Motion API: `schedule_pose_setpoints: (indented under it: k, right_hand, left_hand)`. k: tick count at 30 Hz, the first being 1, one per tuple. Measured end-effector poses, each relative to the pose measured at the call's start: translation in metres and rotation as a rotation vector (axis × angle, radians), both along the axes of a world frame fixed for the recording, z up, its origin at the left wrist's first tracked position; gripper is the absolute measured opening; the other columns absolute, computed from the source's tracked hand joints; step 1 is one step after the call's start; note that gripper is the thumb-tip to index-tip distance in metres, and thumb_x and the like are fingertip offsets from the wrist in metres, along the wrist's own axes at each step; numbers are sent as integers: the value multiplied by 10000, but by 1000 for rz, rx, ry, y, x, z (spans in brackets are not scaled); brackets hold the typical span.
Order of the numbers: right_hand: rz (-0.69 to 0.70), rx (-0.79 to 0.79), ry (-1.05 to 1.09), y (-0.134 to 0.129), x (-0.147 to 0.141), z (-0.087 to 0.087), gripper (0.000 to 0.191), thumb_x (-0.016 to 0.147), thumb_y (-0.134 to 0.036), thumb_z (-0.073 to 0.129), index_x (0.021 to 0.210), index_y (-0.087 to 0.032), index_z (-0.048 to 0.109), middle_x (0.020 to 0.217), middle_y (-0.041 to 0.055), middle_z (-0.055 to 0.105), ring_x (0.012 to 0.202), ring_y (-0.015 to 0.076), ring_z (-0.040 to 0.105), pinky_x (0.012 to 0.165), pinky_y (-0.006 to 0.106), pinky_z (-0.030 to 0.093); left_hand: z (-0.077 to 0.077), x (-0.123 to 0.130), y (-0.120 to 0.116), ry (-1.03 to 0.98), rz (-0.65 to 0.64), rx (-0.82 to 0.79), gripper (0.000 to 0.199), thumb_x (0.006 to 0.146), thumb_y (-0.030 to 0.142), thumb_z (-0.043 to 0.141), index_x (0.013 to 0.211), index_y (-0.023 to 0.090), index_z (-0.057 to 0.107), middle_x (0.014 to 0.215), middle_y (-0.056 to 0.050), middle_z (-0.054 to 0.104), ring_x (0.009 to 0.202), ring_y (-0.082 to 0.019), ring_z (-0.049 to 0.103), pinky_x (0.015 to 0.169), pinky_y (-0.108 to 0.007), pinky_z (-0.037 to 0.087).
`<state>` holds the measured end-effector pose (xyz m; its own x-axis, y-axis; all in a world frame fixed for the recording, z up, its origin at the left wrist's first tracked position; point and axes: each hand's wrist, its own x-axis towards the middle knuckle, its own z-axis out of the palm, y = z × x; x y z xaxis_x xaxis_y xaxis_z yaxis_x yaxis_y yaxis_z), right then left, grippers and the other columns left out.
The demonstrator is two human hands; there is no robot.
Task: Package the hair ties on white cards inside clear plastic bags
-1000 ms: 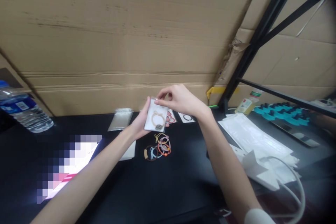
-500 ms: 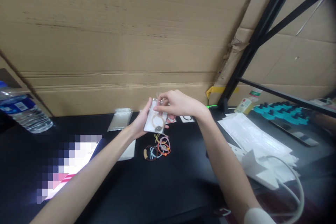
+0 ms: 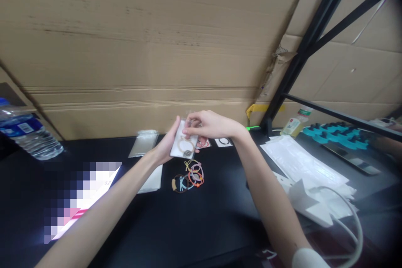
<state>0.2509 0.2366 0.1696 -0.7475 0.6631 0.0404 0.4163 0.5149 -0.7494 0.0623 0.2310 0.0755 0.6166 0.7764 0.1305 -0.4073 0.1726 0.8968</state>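
Observation:
My left hand (image 3: 165, 145) is closed around a white card (image 3: 174, 152) that appears to sit in a clear plastic bag, holding it tilted above the table. On the card lies a beige hair tie (image 3: 187, 152) with a dark round ornament. The thumb and fingers of my right hand (image 3: 212, 123) pinch at the bag's upper part, over the card; the exact grip is partly hidden. Below the hands, several coloured hair ties (image 3: 195, 179) lie in a loose pile. Beyond my right fingers are a card with a red band (image 3: 205, 144) and one with a black band (image 3: 224, 142).
Left of the hands lie a stack of clear bags (image 3: 144, 143) and white cards (image 3: 153, 182). A lit screen (image 3: 94, 194) and a water bottle (image 3: 31, 134) are farther left. On the right are white sheets (image 3: 304, 167), a power strip (image 3: 309, 203) and a black metal frame (image 3: 301, 58).
Both hands and the bagged card have shifted very slightly left. My right fingers have moved a little across the upper card. The hair tie pile stays put.

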Motion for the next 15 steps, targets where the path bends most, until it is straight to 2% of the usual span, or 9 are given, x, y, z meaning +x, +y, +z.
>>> schedule_pose_setpoints:
  k: [4, 9, 12, 15]
  right_hand:
    - [-29, 85, 76, 0, -3, 0, 262, 974, -419, 723, 1084, -183, 694, 962, 55, 811, 599, 139, 726, 581, 267, 583]
    - [-175, 469, 148, 3, -4, 3, 124, 958, -249, 706, 1009, -187, 801, 984, 48, 816, 848, 172, 749, 827, 304, 555]
    - [-222, 543, 172, 5, -2, 5, 120, 960, -259, 704, 976, -203, 810, 944, 24, 813, 755, 155, 711, 787, 311, 535]
    - [-256, 598, 217, 8, 0, 4, 121, 926, -304, 764, 998, -212, 795, 1024, 30, 808, 759, 163, 705, 781, 326, 545]
  left_hand:
    - [2, -3, 0, 11, 60, 17, 788, 979, 846, 400, 1197, 158, 716, 915, -149, 789, 764, -250, 777, 669, -326, 637]
    - [2, -10, 2, 52, 131, -8, 688, 1011, 747, 496, 1282, 149, 703, 1065, -179, 805, 945, -302, 796, 792, -387, 649]
    - [2, -13, 3, 98, 159, -28, 589, 1040, 641, 542, 1326, 149, 693, 1107, -182, 811, 945, -298, 801, 818, -403, 649]
    - [2, -11, 4, 144, 208, -32, 600, 1050, 651, 513, 1305, 148, 717, 1126, -185, 815, 949, -300, 801, 840, -416, 644]
